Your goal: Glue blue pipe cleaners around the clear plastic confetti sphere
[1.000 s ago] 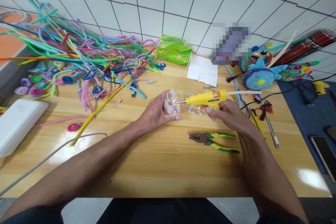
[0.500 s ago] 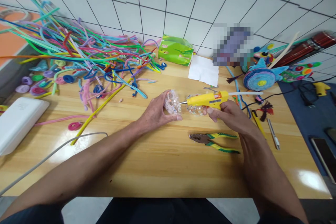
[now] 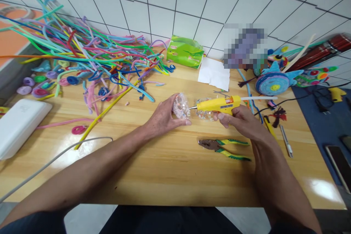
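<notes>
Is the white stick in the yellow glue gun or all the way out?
Partly in: the white stick pokes out from the back of the yellow glue gun, held by the right hand.

Two bare hands, one left hand [image 3: 166,117] and one right hand [image 3: 238,117], are showing. Two clear speckled pieces [image 3: 180,106] and one held yellow glue gun [image 3: 216,105] are appearing with them. One pair of pliers [image 3: 211,145], one green packet [image 3: 184,52], one white sheet [image 3: 214,74], one red flask [image 3: 315,52], one white box [image 3: 23,127] and one tape roll [image 3: 29,13] are making six single items. Fuzzy stems [image 3: 93,52] are running into dozens, their tangle hiding an exact count.
</notes>
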A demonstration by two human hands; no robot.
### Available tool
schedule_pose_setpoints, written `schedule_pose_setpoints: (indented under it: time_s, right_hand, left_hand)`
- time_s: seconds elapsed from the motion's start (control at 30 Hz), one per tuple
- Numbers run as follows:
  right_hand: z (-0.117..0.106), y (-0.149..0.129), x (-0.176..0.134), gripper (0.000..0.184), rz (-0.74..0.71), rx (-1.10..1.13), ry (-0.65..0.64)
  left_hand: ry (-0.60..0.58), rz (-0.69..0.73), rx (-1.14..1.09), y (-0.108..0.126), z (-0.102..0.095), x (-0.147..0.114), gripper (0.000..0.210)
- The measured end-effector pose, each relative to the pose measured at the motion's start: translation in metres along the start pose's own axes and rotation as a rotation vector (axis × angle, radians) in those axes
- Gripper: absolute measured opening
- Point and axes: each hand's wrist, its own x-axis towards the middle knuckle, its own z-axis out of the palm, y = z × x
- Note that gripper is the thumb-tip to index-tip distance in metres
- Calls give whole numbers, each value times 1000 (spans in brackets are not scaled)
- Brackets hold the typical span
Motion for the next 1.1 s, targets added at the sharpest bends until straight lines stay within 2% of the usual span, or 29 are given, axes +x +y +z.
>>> schedule_pose_setpoints:
  time_s: [0.4, 0.53, 0.73, 0.9, 1.1]
  right_hand:
    - [2, 5, -2, 62, -6, 54, -38]
    - [-1, 7, -3, 59, -6, 66, -16]
    - [-1, 8, -1, 59, -8, 39, 4]
    - [-7, 4, -5, 59, -48, 117, 38]
    - [-5, 9, -4, 57, -47, 36, -35]
  left_hand:
    - [-5, -50, -3, 5, -1, 2, 97]
    - [3, -48, 10, 5, -1, 1, 93]
    - [-7, -43, 25, 4, -1, 1, 100]
    - [8, -33, 26, 2, 1, 1, 98]
    - [10, -40, 12, 4, 0, 1, 96]
